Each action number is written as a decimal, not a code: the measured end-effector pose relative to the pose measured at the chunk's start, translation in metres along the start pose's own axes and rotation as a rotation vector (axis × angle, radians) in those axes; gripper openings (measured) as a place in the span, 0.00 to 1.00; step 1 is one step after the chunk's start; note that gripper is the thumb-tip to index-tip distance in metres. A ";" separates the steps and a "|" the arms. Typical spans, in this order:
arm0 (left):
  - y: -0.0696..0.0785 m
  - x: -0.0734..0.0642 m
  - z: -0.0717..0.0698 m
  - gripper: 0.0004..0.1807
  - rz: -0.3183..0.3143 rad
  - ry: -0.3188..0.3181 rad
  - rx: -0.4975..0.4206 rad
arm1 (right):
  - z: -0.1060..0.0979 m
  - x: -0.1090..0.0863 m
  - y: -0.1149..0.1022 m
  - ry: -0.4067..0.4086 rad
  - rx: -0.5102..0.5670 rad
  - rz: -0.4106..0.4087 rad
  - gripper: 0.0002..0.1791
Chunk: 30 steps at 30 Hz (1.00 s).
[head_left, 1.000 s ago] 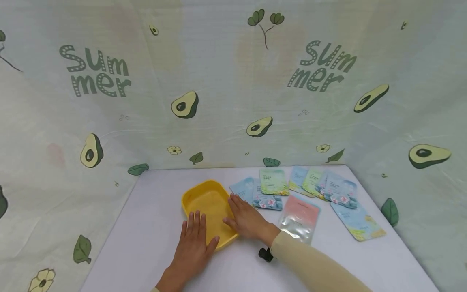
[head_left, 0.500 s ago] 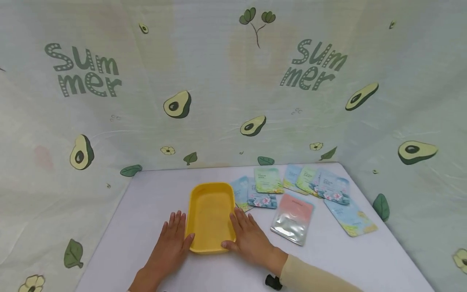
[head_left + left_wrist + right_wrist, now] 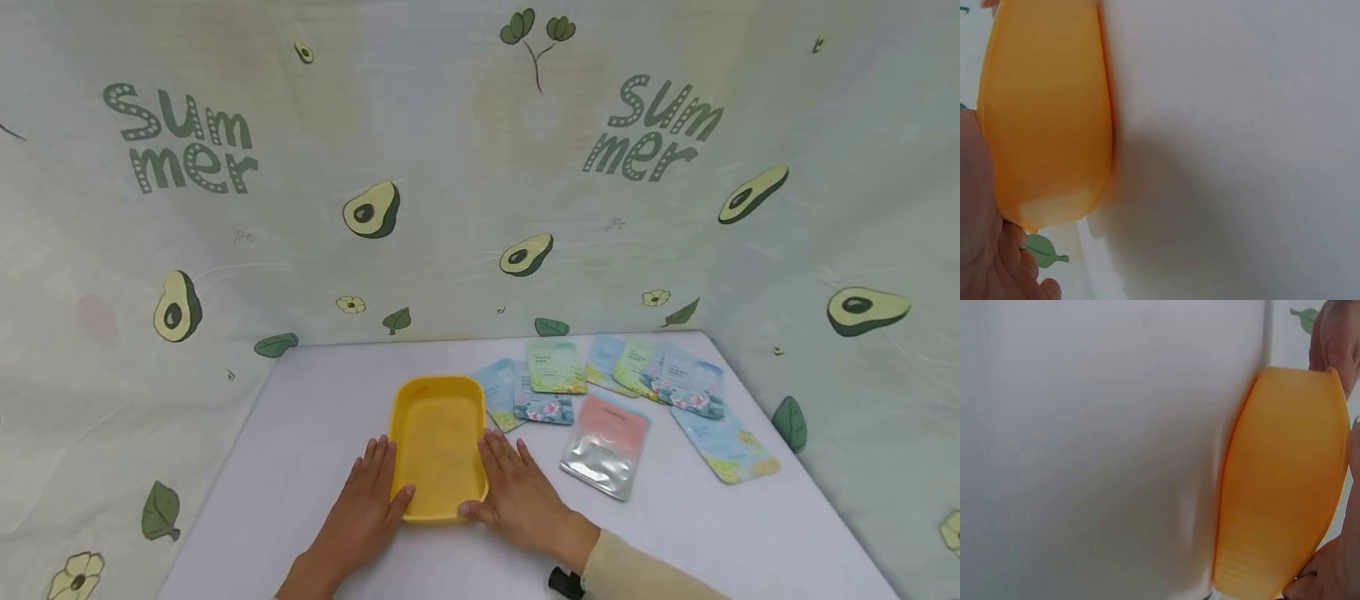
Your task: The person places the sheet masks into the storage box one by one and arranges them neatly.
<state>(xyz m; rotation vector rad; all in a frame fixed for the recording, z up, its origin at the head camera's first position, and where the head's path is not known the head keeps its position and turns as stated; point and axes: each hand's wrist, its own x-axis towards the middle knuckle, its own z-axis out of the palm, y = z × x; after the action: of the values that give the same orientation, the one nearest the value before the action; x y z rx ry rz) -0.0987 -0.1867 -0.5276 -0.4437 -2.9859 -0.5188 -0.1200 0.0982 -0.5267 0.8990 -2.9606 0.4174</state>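
A shallow yellow plastic tray (image 3: 438, 442) stands upright on its base on the white table, with its long sides pointing away from me. My left hand (image 3: 360, 508) lies along its left side, fingers straight and thumb at the near left corner. Along the right side rests my right hand (image 3: 525, 504), also with straight fingers, its thumb touching the near right corner. In the left wrist view the tray's wall (image 3: 1047, 112) shows beside the hand. The right wrist view shows the wall (image 3: 1282, 475) with fingers at both its ends.
Right of the tray lies a pink and silver sachet (image 3: 606, 446). Behind it several blue and green sheet-mask packets (image 3: 555, 367) overlap, and another blue packet (image 3: 726, 446) lies near the table's right edge. A printed cloth (image 3: 450, 167) hangs behind the table.
The tray has turned from a slant to straight. My left hand moved left off it, then back against its side; my right hand shifted slightly nearer. The packets stay put.
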 end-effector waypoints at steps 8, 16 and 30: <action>0.012 0.013 0.009 0.42 0.016 0.022 0.026 | -0.008 0.002 0.017 -0.013 0.022 0.020 0.57; 0.010 0.015 0.006 0.44 -0.006 -0.023 0.023 | -0.009 0.005 0.021 -0.006 0.019 -0.001 0.56; 0.009 0.015 -0.002 0.45 -0.022 -0.026 0.180 | -0.005 0.007 0.019 0.027 -0.052 -0.005 0.56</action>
<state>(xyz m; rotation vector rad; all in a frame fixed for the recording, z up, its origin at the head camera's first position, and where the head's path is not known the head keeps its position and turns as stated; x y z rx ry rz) -0.1108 -0.1751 -0.5211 -0.4060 -3.0294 -0.2438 -0.1369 0.1107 -0.5255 0.8885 -2.9292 0.3479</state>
